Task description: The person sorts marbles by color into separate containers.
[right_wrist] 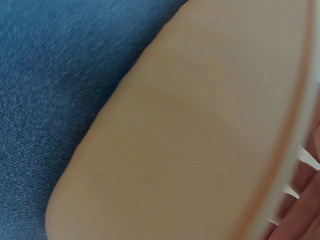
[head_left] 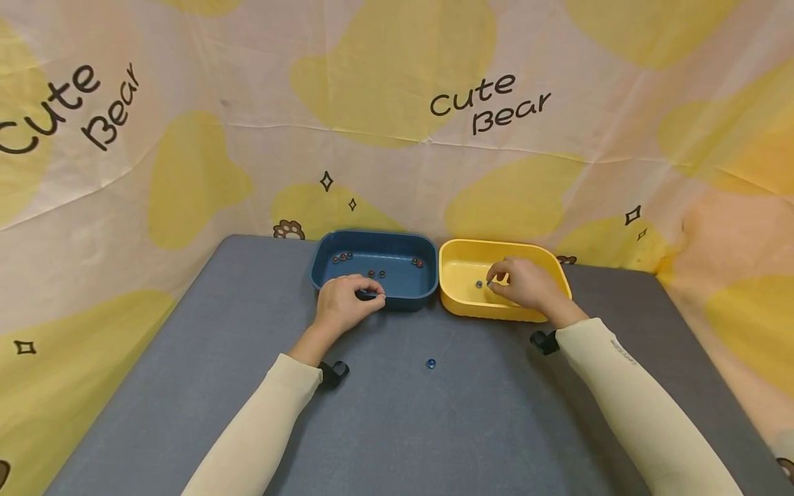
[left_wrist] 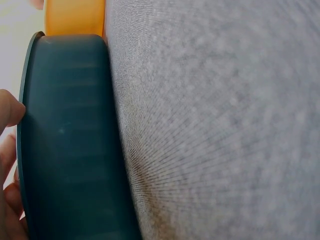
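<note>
My left hand (head_left: 347, 301) is at the front rim of the dark blue bin (head_left: 428, 293), with thumb and forefinger tips close together. Whether anything lies between them is hidden. In the left wrist view, its fingers (left_wrist: 11, 111) show beside the bin's rim. My right hand (head_left: 526, 282) reaches into the yellow bin (head_left: 455, 301), its fingertips pinching a small bluish marble (head_left: 490, 284). Another blue marble (head_left: 479, 284) lies on that bin's floor. Several reddish-brown marbles (head_left: 343, 257) lie in the blue bin. In the right wrist view, the yellow bin's wall hides most of the hand.
One blue marble (head_left: 431, 363) lies on the grey table (head_left: 397, 427), between the forearms. The two bins stand side by side near the table's back edge. A printed cloth (head_left: 384, 103) hangs behind and around the table.
</note>
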Available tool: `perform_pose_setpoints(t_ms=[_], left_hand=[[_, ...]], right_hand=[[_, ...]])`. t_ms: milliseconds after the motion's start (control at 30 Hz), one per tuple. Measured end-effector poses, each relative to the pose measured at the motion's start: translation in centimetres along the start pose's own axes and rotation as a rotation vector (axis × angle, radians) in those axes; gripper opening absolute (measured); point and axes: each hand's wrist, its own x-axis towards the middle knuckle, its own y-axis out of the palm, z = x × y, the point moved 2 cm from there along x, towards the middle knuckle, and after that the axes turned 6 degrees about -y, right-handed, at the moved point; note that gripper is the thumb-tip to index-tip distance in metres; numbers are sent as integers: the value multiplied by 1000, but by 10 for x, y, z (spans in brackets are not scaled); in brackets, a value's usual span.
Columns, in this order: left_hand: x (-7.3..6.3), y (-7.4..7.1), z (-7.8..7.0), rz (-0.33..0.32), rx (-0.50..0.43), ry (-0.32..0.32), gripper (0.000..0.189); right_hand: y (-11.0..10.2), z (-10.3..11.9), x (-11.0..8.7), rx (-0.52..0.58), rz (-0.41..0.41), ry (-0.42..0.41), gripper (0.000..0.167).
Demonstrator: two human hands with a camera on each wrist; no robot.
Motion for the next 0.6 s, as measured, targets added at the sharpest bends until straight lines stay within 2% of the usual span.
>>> perform_pose_setpoints(t_ms=[300, 600], left_hand=[[-1, 0, 0, -2, -14, 8, 6], [-1, -1, 0, -11, -6, 15, 5]], right_hand=[[10, -13, 9, -15, 61, 46, 17], [20, -23, 18, -24, 108, 57, 16]])
